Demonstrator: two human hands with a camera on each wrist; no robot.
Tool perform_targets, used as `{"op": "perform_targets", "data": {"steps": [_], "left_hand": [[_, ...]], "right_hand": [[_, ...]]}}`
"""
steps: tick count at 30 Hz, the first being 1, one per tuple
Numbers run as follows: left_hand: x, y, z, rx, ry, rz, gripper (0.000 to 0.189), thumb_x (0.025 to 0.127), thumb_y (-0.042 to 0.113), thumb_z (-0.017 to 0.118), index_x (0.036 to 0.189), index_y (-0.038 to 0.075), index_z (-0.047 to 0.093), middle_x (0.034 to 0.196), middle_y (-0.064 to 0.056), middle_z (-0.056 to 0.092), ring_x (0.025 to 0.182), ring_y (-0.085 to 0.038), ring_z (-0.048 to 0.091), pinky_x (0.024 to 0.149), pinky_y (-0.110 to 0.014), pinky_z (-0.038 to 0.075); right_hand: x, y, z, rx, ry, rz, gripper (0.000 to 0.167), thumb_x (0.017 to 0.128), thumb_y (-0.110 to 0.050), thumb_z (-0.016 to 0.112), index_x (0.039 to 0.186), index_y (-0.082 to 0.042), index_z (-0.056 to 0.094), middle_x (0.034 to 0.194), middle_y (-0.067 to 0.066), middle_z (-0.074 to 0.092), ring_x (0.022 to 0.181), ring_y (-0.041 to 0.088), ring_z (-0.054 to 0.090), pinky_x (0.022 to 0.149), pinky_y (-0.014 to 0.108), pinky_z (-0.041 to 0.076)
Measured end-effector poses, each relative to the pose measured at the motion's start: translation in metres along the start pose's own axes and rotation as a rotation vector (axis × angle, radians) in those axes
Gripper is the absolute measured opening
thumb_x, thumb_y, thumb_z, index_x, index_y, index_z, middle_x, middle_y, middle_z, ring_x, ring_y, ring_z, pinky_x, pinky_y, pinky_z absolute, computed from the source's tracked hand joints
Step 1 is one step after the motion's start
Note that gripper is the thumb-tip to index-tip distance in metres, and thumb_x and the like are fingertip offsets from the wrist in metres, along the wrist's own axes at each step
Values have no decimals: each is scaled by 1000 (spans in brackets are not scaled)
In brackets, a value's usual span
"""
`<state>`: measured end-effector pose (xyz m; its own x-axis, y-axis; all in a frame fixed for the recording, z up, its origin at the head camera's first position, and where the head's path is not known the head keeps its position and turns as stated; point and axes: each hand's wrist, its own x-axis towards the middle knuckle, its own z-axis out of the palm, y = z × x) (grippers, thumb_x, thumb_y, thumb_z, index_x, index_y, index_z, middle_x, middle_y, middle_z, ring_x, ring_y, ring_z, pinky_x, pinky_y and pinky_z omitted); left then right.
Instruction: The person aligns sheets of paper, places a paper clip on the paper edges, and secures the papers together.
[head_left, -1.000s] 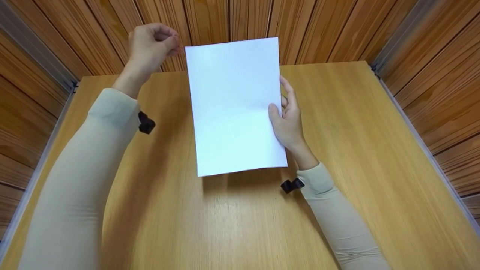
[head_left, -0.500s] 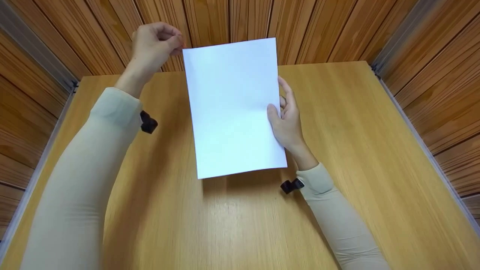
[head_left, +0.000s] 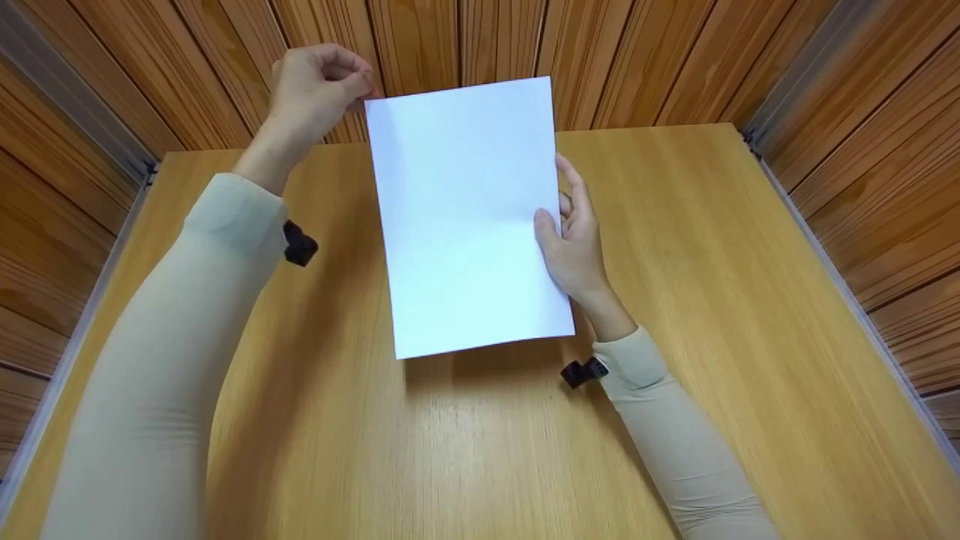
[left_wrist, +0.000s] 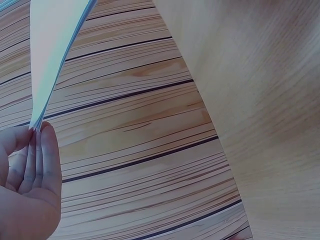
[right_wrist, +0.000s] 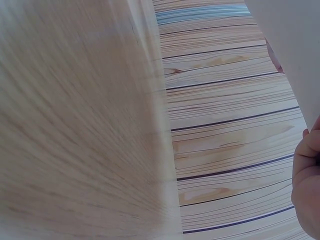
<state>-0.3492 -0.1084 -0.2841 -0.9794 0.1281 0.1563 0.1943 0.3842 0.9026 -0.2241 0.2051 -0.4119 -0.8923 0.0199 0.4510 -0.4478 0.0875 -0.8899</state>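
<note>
Blank white paper (head_left: 465,225) is held up over the table in the head view, tilted slightly. My left hand (head_left: 315,90) pinches its top left corner between thumb and fingertips. Seen from the left wrist, that hand (left_wrist: 30,185) has the paper's corner (left_wrist: 37,117) at its fingertips, and the edge there shows more than one layer. My right hand (head_left: 581,240) grips the right edge, thumb on the front face and the other fingers partly hidden behind. In the right wrist view only part of that hand (right_wrist: 310,185) shows beside the paper (right_wrist: 295,40).
Below is a light wooden table (head_left: 487,450) on which the paper and arms cast shadows. A plank wall (head_left: 645,60) stands behind its far edge, with more plank walls at both sides. Small black cameras (head_left: 585,371) are strapped at the wrists.
My left hand has moved slightly right to the paper's top left corner and now pinches it. The paper has shifted a little to the left at its top; my right hand has barely moved.
</note>
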Motion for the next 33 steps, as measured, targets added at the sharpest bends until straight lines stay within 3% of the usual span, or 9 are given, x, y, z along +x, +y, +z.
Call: {"op": "perform_targets", "data": {"steps": [7,15,19,24,33], "left_hand": [[0,0,2,21,-10,-3,15,105,23,68,112,12,75,103,4,70,100,-12,64,91,-28,52],[0,0,2,55,-15,5,17,106,26,67,114,14,76,104,5,68,103,-12,62,96,-29,52],[0,0,2,53,-22,2,17,106,26,68,114,14,76,104,5,68,104,-12,63,98,-29,52],[1,0,2,60,-32,-4,17,105,27,69,114,14,76,104,5,69,104,-13,63,98,-29,52],[0,-3,0,44,-49,27,17,104,25,70,113,12,77,102,5,70,99,-13,62,92,-29,50]], "right_hand": [[4,19,-4,15,-19,-16,68,105,10,46,167,-4,23,140,22,64,92,20,71,61,22,54],[3,20,-4,17,-17,-19,70,104,9,48,168,-7,24,139,21,65,87,22,70,60,23,54],[3,20,-5,8,-18,-21,70,104,9,48,167,-6,24,137,22,66,92,23,70,62,24,55],[4,20,-5,15,-27,-1,68,104,8,48,167,-6,25,135,21,67,102,25,72,73,29,61],[4,20,-7,30,-42,9,67,104,7,46,167,-7,25,136,17,66,111,29,72,78,34,63]]}}
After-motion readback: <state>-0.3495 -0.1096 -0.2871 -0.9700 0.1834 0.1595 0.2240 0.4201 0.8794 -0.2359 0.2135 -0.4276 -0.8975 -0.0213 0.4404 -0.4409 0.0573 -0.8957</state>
